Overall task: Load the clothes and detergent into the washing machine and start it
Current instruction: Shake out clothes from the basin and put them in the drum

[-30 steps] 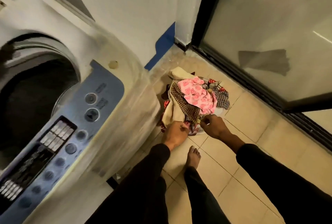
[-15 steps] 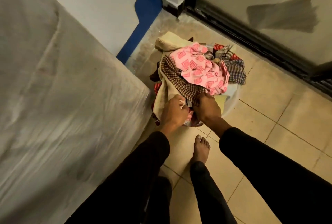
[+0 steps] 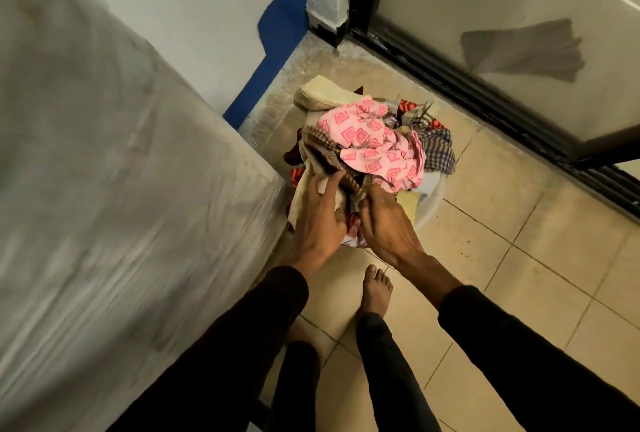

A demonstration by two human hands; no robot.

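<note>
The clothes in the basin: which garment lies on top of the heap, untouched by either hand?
The pink cloth with red squares; the left hand and right hand grip the brown checked cloth below it.

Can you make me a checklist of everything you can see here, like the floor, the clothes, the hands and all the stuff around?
Surface: beige tiled floor, dusty near the wall.
Job's things: pile of clothes heaped in a pale basin; a pink patterned cloth lies on top, a brown checked cloth beside it. Washing machine stands left of the pile, only its side showing. Detergent: nothing seen.
Clutter: nothing seen.
Hands: left hand grips the near edge of the clothes; right hand grips them beside it.
Cables: nothing seen.
Surroundings: white wall with blue patch, dark-framed glass door, a bare foot.
</note>
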